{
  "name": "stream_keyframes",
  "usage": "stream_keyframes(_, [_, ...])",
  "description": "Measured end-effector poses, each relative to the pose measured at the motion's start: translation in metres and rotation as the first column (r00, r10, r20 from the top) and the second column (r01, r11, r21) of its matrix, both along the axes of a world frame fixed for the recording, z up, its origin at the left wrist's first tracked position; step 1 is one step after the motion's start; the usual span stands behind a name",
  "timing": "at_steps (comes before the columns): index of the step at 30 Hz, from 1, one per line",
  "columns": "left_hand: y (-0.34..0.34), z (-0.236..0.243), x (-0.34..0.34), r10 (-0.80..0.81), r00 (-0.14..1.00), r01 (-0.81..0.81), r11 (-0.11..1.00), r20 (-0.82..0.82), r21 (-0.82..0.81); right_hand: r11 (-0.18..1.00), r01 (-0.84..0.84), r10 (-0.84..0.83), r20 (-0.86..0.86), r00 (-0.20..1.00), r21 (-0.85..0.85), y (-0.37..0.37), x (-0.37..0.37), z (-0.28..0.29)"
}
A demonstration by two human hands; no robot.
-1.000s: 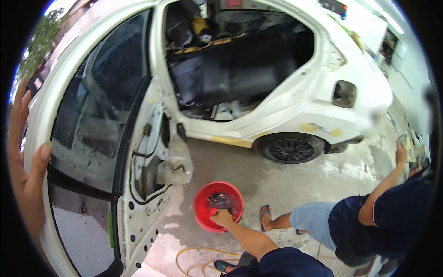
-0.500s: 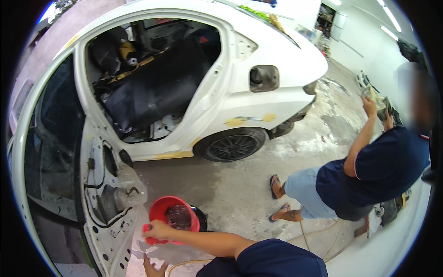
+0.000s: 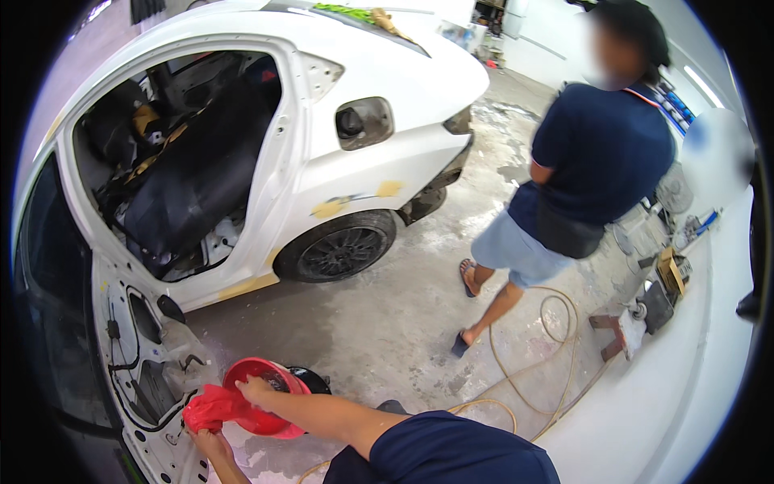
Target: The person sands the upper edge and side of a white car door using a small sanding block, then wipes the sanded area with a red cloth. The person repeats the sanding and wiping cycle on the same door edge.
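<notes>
Left hand (image 3: 210, 444) grasped red cloth (image 3: 205, 410) from near side, right hand (image 3: 255, 390) its right end (two grips presumably kept it off floor); red bucket (image 3: 272, 426) stood beneath right hand.

"What hems in your left hand (image 3: 210, 444)?"
"The red cloth (image 3: 211, 406) fills it, and the open car door (image 3: 119, 343) stands just beside it on the outer side."
"And your right hand (image 3: 256, 390)?"
"The red bucket (image 3: 280, 429) sits below it, with a black round object (image 3: 313, 379) just beyond. Farther out, open floor (image 3: 355, 323) leaves me room up to the rear wheel (image 3: 343, 252)."
</notes>
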State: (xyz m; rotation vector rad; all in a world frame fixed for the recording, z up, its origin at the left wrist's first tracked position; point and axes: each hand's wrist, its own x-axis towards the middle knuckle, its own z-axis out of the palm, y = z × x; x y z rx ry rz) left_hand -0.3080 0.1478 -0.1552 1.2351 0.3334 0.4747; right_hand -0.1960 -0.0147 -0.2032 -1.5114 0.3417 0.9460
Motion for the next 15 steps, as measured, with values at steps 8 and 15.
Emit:
stream_keyframes(8, [-0.058,0.004,-0.024,-0.225,0.974,0.224,0.974,0.022,0.039,0.869,0.233,-0.070,-0.359,0.931,0.436,0.020,-0.038,0.000])
stream_keyframes(15, [-0.059,0.003,-0.016,0.231,0.882,-0.230,0.972,-0.410,0.052,0.722,0.132,0.192,-0.381,0.905,0.679,0.053,-0.037,0.025])
